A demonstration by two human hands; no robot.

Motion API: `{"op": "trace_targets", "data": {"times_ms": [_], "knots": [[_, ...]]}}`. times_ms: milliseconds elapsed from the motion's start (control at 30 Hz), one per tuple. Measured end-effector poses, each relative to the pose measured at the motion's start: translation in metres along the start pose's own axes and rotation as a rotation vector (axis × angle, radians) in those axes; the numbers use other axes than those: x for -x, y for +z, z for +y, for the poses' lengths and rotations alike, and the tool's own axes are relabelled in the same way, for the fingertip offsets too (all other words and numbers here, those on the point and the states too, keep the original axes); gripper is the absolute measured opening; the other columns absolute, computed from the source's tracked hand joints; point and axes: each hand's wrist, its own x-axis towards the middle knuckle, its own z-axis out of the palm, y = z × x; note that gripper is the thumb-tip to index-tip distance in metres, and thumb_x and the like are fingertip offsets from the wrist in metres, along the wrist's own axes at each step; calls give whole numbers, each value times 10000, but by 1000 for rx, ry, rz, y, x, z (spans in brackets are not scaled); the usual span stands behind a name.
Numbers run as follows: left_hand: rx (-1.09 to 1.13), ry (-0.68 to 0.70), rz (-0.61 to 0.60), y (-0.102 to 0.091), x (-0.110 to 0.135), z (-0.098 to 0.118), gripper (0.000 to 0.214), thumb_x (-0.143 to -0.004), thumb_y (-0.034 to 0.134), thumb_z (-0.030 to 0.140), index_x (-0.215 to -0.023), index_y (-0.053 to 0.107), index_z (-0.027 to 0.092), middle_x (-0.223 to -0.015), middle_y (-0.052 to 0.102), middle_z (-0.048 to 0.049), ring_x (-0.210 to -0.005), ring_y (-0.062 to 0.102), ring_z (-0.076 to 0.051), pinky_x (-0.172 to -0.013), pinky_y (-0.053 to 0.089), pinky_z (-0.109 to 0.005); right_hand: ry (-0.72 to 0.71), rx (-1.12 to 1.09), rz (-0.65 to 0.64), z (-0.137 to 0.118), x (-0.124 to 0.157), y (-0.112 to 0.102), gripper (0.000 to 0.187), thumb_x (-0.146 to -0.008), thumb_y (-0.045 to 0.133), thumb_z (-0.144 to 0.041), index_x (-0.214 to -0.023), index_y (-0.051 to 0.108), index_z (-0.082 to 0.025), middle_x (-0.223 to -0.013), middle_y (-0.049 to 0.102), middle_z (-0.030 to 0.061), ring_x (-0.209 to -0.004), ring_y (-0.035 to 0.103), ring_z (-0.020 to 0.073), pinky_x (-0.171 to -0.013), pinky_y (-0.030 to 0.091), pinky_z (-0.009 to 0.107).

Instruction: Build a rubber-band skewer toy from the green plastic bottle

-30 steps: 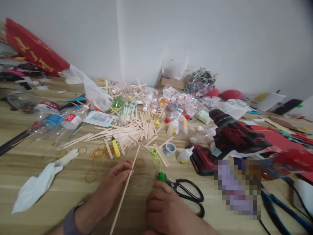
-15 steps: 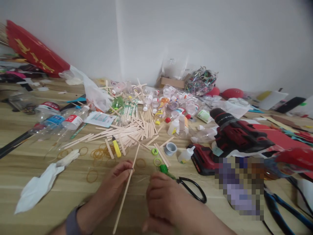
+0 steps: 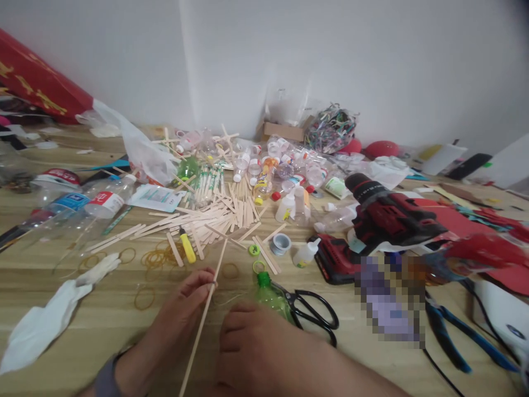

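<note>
My left hand pinches a long thin wooden stick, which slants up from the bottom edge. Its top end meets crossed flat craft sticks; whether they are joined is unclear. My right hand is close by on the right, fingers curled in and partly blurred. Anything inside it is hidden. A thin pale strand shows between the hands. Just beyond my right hand lies a green plastic bottle, partly covered by it, beside black-handled scissors.
Loose craft sticks, rubber bands and a yellow-handled tool lie ahead. Plastic bottles spread left and behind. A red cordless drill, small glue bottle and blue-handled pliers are right; a white glove is left.
The camera view has shifted, so the table items sit further left. My right hand has moved left, closer to the stick, uncovering more of the green bottle and scissors. My left hand keeps its pinch.
</note>
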Motion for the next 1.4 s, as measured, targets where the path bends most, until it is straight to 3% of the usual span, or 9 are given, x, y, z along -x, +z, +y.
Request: {"op": "trace_targets", "data": {"times_ms": [100, 200, 333, 400, 467, 500, 633, 1033, 1400], "knots": [[-33, 12, 7, -1, 0, 0, 176, -529, 751, 355, -613, 673, 220, -913, 677, -19, -900, 569, -223, -777, 448, -280, 62, -82, 52, -7, 18, -15, 411, -982, 489, -424, -644, 556, -201, -619, 643, -33, -681, 579, 122, -648, 415, 273], [-24, 0, 19, -1, 1, 4, 164, -509, 756, 332, -603, 681, 220, -897, 678, -15, -926, 563, -224, -787, 442, -276, 201, -164, 410, -12, 57, -28, 327, -1027, 373, -362, -788, 540, -213, -664, 641, -1, -766, 615, 143, -694, 455, 283], [108, -27, 28, -2, -2, 3, 195, -454, 790, 292, -603, 687, 218, -854, 669, 7, -860, 562, -196, -734, 454, -262, 670, 160, 818, -10, 133, -34, 227, -999, 365, -300, -850, 527, -244, -777, 656, 56, -853, 614, 238, -756, 476, 393], [160, -28, 26, -4, -7, -4, 219, -452, 811, 281, -624, 692, 217, -820, 664, 20, -811, 560, -172, -706, 456, -248, 1062, 438, 976, -7, 172, -35, 277, -978, 304, -337, -823, 513, -244, -849, 651, 118, -941, 606, 322, -837, 444, 508], [203, -4, 24, -8, -11, -13, 236, -464, 822, 277, -654, 697, 213, -853, 676, 19, -810, 567, -162, -699, 461, -240, 1427, 572, 867, -4, 207, -36, 400, -946, 268, -362, -861, 625, -205, -974, 670, 188, -986, 605, 396, -806, 432, 546], [216, 3, 20, -9, -13, -17, 245, -469, 826, 274, -671, 702, 212, -872, 681, 16, -815, 572, -163, -701, 465, -241, 1500, 577, 793, -3, 221, -35, 438, -929, 274, -371, -895, 666, -180, -1015, 673, 210, -999, 611, 412, -800, 437, 552], [226, 16, 34, -11, -17, -24, 256, -467, 834, 253, -687, 709, 210, -876, 687, 8, -781, 576, -160, -652, 461, -238, 1550, 669, 694, 0, 252, -31, 462, -898, 249, -355, -914, 665, -155, -996, 675, 235, -1018, 600, 437, -878, 381, 628], [194, 28, 46, -18, -23, -32, 294, -451, 867, 294, -695, 711, 240, -875, 715, 36, -807, 585, -179, -652, 459, -235, 1451, 545, 639, 10, 259, -24, 519, -911, 220, -528, -806, 622, -216, -910, 733, 164, -942, 653, 368, -869, 405, 555], [173, 40, 31, -17, -21, -30, 288, -487, 848, 330, -724, 714, 234, -929, 715, 3, -830, 597, -205, -637, 467, -258, 1484, 562, 833, 13, 233, -49, 479, -953, 221, -349, -879, 663, -180, -984, 688, 172, -964, 613, 329, -801, 437, 448]]}}
